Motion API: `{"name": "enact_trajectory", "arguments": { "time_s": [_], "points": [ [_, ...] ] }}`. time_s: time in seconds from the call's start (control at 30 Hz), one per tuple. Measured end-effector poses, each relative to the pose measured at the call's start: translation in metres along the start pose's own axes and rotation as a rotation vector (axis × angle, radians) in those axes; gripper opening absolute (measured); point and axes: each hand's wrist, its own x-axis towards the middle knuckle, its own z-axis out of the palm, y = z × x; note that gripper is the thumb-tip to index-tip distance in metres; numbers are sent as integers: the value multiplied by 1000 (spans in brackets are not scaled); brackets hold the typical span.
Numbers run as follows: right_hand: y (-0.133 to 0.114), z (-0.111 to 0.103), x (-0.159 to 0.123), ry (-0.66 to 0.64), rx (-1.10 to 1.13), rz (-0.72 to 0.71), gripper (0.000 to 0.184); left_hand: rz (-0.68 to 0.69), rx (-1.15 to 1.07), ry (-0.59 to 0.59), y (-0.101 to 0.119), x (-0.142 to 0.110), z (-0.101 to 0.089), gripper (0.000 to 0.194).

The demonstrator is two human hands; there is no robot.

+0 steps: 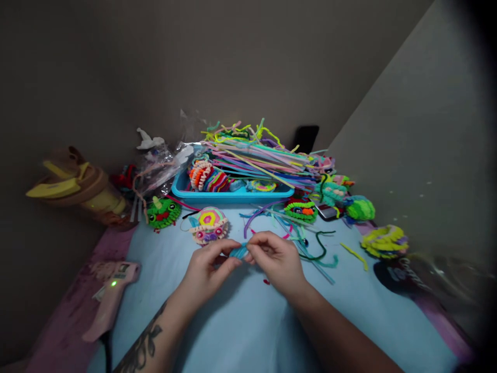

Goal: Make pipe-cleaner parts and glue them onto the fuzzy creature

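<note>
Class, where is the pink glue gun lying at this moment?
In the head view the pink plastic glue gun lies at the lower left, on the purple table edge, left of the person's left hand, apart from it.

fuzzy pipe cleaners (256, 155) — glossy plastic tray (233, 195)

Our two bare forearms at the lower centre of the frame, no sleeves, no rings on our left hand (207, 269) or right hand (277, 261), dark tattoo on our left forearm.
</note>
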Motion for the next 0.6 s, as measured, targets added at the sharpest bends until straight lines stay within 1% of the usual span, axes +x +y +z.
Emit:
{"name": "enact_trajectory", "arguments": {
  "time_s": [0.6],
  "points": [
    [-1, -1, 0, -8, -9, 10, 5, -77, -79, -29, -2, 0, -1, 20]
  ]
}}
